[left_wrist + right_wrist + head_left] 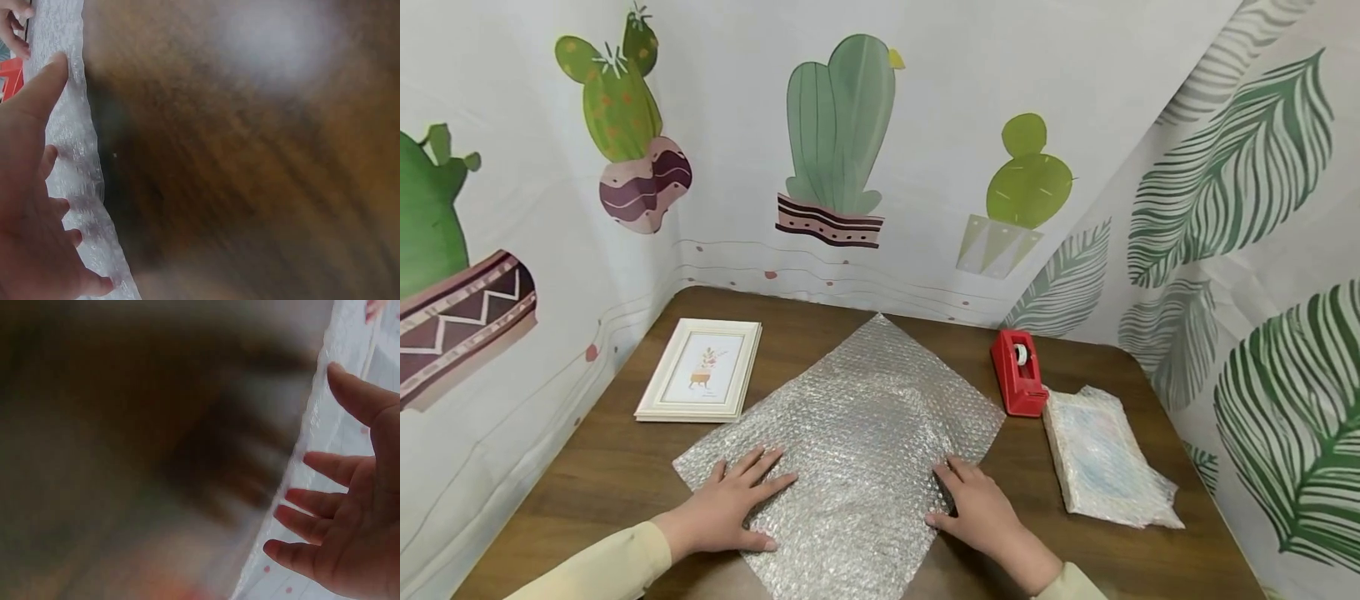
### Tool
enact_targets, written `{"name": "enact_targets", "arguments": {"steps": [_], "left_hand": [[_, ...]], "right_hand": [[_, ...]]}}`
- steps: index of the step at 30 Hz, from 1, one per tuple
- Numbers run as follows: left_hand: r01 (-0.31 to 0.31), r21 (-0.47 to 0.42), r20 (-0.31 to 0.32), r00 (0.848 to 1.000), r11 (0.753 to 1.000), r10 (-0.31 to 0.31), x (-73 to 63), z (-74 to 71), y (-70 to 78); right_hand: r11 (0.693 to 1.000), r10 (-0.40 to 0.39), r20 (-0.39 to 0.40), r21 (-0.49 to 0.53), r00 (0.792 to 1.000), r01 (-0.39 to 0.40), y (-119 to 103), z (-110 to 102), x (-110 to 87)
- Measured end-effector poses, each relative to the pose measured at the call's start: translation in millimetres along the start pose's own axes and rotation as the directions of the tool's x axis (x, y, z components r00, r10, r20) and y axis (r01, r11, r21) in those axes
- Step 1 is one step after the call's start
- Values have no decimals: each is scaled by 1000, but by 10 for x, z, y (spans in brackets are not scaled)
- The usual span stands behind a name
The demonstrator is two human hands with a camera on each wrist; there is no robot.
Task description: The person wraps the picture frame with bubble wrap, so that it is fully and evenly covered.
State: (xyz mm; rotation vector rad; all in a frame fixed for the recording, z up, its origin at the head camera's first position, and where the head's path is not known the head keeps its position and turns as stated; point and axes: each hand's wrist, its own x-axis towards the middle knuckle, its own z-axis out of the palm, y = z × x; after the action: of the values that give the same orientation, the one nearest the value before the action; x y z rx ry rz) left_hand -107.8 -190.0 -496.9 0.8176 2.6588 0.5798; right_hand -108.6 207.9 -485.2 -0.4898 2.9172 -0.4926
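A sheet of clear bubble wrap (865, 433) lies spread on the brown table, turned so that one corner points to the back. My left hand (726, 508) rests on its left part with fingers spread. At the sheet's right edge is my right hand (985, 508), its fingertips touching the wrap. In the left wrist view the left thumb (47, 84) and fingertips lie along the wrap (72, 125). The right wrist view shows the right fingers (312, 506) loosely extended at the wrap's edge (312, 394).
A white picture frame (685, 410) lies at the back left, partly beside the wrap. A red tape dispenser (1021, 387) stands at the right. In front of it sits a flat package wrapped in bubble wrap (1105, 458). Cactus-print fabric (925, 275) borders the wooden table (595, 475).
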Motion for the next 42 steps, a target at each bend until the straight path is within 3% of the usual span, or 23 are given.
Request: {"name": "enact_targets", "arguments": {"steps": [19,21,23,26,28,30,31,33,35,36,38,39,40,42], "left_hand": [[-7,25,6,1000,1000,7,22,-34,19],[-19,43,-37,999,999,20,35,-67,28],[-33,64,-131,991,997,41,56,-131,21],[3,-16,-301,954,1000,-7,73,-339,-35],[60,-145,-367,924,988,-110,59,-550,-121],[113,-318,-373,898,941,-234,16,-784,-252],[128,-398,-362,888,908,-284,-12,-891,-337],[142,-543,-308,883,827,-354,-82,-1084,-518],[116,-665,-259,891,738,-374,-145,-1215,-710],[96,-718,-236,898,689,-372,-177,-1263,-802],[72,-788,-202,908,611,-368,-234,-1331,-970],[64,-808,-193,910,586,-366,-259,-1353,-1043],[51,-825,-189,914,563,-359,-280,-1370,-1111],[38,-840,-183,919,541,-349,-323,-1395,-1225]], "right_hand": [[1000,19,28,9,999,-19,-34,-23,29],[999,17,53,35,998,-19,-33,-79,64],[996,14,64,83,998,-19,-49,-170,127],[973,25,54,230,998,-37,-105,-337,280],[923,44,58,381,997,-63,-163,-439,412],[821,55,91,563,994,-98,-234,-509,557],[753,56,114,647,992,-117,-276,-533,629],[614,37,167,774,985,-155,-376,-554,766],[498,8,199,849,980,-177,-495,-556,886],[456,-2,209,870,978,-186,-560,-555,938],[396,-20,224,897,974,-198,-689,-549,1032],[380,-26,228,903,973,-201,-749,-545,1076],[366,-31,232,908,972,-205,-805,-540,1119],[335,-33,248,916,968,-223,-910,-524,1209]]}}
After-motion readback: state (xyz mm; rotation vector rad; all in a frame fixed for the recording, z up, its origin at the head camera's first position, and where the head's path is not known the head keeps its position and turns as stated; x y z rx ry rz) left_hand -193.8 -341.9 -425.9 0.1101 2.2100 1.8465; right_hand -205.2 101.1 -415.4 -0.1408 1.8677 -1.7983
